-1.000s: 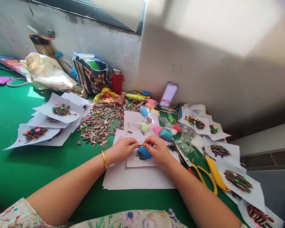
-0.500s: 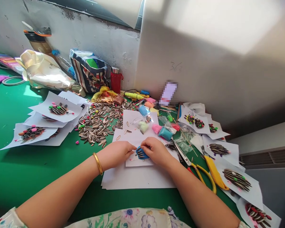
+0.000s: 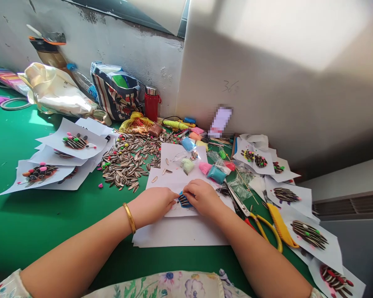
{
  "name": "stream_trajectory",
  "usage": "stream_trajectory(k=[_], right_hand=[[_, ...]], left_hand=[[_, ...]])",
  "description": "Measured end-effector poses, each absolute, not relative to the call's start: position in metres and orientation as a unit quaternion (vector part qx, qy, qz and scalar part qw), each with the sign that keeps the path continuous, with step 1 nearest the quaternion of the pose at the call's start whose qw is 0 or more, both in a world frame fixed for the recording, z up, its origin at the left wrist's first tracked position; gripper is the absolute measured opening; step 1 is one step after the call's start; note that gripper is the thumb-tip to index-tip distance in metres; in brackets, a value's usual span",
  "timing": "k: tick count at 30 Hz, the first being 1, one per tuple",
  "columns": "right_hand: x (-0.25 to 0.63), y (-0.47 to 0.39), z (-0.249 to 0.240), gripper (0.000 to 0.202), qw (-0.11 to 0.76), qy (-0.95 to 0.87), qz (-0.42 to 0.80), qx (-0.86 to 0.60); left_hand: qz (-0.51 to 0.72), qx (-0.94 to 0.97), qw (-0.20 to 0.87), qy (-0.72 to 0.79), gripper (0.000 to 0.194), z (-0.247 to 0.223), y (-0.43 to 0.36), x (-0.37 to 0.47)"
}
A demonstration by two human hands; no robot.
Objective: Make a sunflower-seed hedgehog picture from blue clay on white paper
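Note:
A small blue clay shape (image 3: 184,201) set with striped sunflower seeds lies on a white sheet (image 3: 174,212) in front of me. My left hand (image 3: 157,203), with a gold bangle at the wrist, has its fingers closed together at the shape's left edge. Over the shape's upper right side, my right hand (image 3: 205,198) is closed in a pinch. The fingers hide whatever either hand pinches. A pile of loose sunflower seeds (image 3: 124,167) spreads beyond my left hand, and a few single seeds (image 3: 154,179) lie on the paper.
Finished seed pictures lie stacked at left (image 3: 77,153) and along the right (image 3: 309,234). Yellow-handled scissors (image 3: 269,227) and a yellow comb-like tool (image 3: 281,225) sit right of my forearm. Bagged clay (image 3: 216,174), a red bottle (image 3: 151,105) and a striped bag (image 3: 115,95) stand behind.
Both hands stay at the blue clay shape. My right fingers have shifted slightly left over its top, and more striped seed surface shows on it now. The left hand is slightly lower.

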State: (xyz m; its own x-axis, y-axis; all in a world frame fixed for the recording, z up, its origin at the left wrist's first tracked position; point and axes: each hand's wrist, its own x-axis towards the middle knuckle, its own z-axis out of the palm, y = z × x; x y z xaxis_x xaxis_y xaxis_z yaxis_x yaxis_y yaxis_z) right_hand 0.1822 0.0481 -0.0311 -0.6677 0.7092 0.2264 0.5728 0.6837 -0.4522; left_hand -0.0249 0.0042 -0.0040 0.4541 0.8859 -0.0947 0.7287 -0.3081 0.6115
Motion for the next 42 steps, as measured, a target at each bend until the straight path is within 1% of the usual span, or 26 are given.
stream_trajectory(k=[4,8,17,23,26,28,29,31,33,35,38,40,42], right_hand=[[0.182,0.049,-0.030,0.011,0.180,-0.904,0.162,-0.352],[0.182,0.049,-0.030,0.012,0.173,-0.906,0.158,-0.352],[0.181,0.049,-0.032,0.013,0.179,-0.907,0.159,-0.347],[0.186,0.051,-0.029,0.012,0.173,-0.902,0.175,-0.354],[0.192,0.054,-0.027,0.016,0.203,-0.890,0.183,-0.364],[0.195,0.056,-0.027,0.018,0.229,-0.879,0.182,-0.377],[0.195,0.056,-0.028,0.018,0.236,-0.874,0.181,-0.384],[0.195,0.055,-0.028,0.019,0.244,-0.868,0.177,-0.394],[0.194,0.054,-0.027,0.019,0.254,-0.865,0.169,-0.399],[0.192,0.052,-0.026,0.020,0.267,-0.863,0.161,-0.397],[0.190,0.051,-0.026,0.019,0.280,-0.862,0.156,-0.393],[0.189,0.051,-0.027,0.019,0.282,-0.861,0.159,-0.392],[0.189,0.051,-0.028,0.019,0.284,-0.861,0.163,-0.389]], left_hand=[[0.025,0.833,0.243,0.497,0.030,0.004,0.003,-0.021],[-0.016,0.848,0.205,0.489,0.034,0.006,0.002,-0.019],[-0.022,0.852,0.193,0.486,0.035,0.005,0.001,-0.019],[0.014,0.835,0.238,0.495,0.035,0.001,0.004,-0.024],[0.094,0.797,0.285,0.524,0.034,-0.001,0.010,-0.029],[0.167,0.753,0.345,0.536,0.032,-0.001,0.015,-0.030],[0.202,0.721,0.389,0.537,0.031,0.000,0.017,-0.030],[0.266,0.626,0.512,0.524,0.032,0.001,0.019,-0.029],[0.315,0.500,0.645,0.485,0.035,0.001,0.020,-0.028],[0.345,0.378,0.742,0.433,0.036,0.000,0.020,-0.028],[0.364,0.249,0.806,0.395,0.036,-0.002,0.022,-0.029],[0.377,0.186,0.819,0.390,0.038,-0.004,0.026,-0.031],[0.402,0.130,0.822,0.382,0.046,-0.006,0.030,-0.034]])
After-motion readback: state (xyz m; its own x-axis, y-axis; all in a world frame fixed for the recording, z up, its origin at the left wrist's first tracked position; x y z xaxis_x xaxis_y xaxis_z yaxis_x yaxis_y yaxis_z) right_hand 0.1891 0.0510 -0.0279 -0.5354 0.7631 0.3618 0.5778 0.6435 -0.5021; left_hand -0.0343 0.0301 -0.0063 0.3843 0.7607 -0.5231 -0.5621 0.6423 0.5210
